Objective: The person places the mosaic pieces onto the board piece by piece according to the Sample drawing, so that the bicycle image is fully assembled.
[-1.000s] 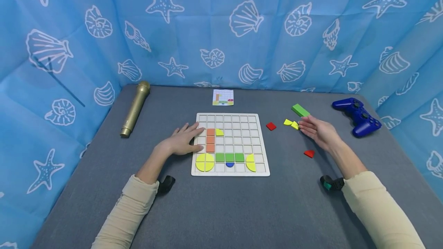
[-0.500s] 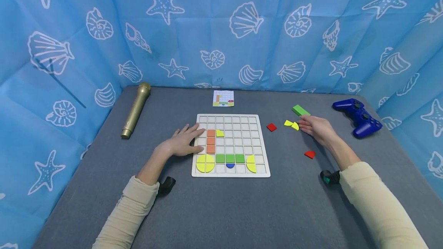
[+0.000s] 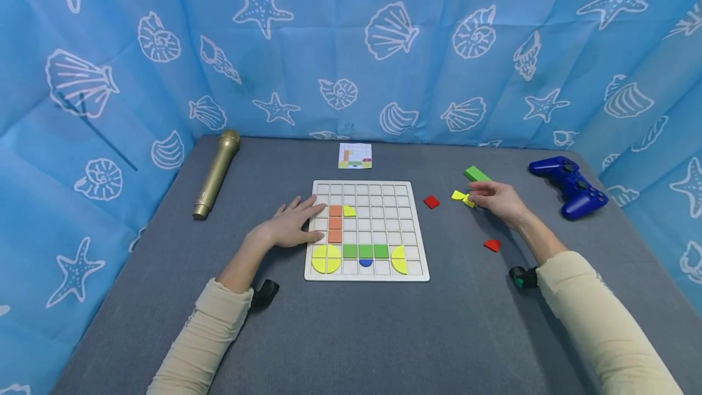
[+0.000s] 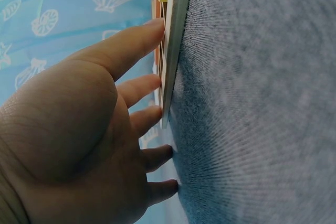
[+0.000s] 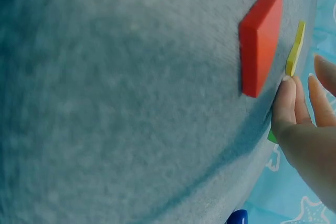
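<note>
My left hand (image 3: 289,224) lies spread at the left edge of a white grid board (image 3: 395,195), its thumb and some fingertips on the rim. On the board are orange squares (image 3: 335,224), green squares (image 3: 365,251), yellow quarter-circle tiles (image 3: 326,259) and a blue half-circle tile (image 3: 365,263). To the board's right, my right hand (image 3: 498,201) reaches over two loose yellow tiles (image 3: 457,195). Its fingertips touch the nearer yellow tile (image 5: 296,48), while the thumb stands apart from it in the right wrist view.
A red square tile (image 3: 431,202) and a red quarter-circle tile (image 3: 492,245) lie on the grey table (image 3: 373,340). Behind my right hand is a green block (image 3: 476,174). A pattern card (image 3: 355,156), gold microphone (image 3: 216,175) and blue game controller (image 3: 568,187) lie farther out.
My right hand has turned palm-down and shifted slightly left, bringing its fingertips onto the nearer loose yellow tile. The left hand stays at the board's edge.
</note>
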Demonstrator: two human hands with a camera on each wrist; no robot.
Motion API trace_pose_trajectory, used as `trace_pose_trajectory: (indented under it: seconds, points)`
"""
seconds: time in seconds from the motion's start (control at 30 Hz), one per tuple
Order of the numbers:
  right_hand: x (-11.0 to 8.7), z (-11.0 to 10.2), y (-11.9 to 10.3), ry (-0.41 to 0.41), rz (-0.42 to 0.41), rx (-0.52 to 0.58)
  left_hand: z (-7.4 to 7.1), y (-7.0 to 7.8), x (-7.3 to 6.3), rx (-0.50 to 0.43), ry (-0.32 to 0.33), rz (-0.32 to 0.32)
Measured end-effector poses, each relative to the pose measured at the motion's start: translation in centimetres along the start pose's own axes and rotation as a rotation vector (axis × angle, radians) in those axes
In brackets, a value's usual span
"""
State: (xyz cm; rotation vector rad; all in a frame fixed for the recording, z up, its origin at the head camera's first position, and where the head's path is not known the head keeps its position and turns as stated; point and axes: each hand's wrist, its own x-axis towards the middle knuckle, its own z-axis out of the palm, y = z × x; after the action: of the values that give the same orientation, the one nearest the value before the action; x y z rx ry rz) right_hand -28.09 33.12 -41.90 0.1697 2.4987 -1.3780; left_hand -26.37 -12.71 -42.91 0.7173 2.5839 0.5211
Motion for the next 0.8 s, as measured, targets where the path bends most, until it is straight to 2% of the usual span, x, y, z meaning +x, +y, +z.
trace_pose_trajectory:
  seconds: [0.13,0.47,0.8]
  points:
    - [0.1,0.4,0.0,0.033,-0.031,-0.069,0.0,0.0,0.0,0.003,0.000,0.000]
    - [0.5,0.9,0.3,0.054,-0.079,-0.125,0.0,0.1,-0.1,0.006,0.004,-0.006]
    - [0.8,1.4,0.2,0.057,-0.085,-0.152,0.0,0.1,-0.1,0.007,0.003,-0.005]
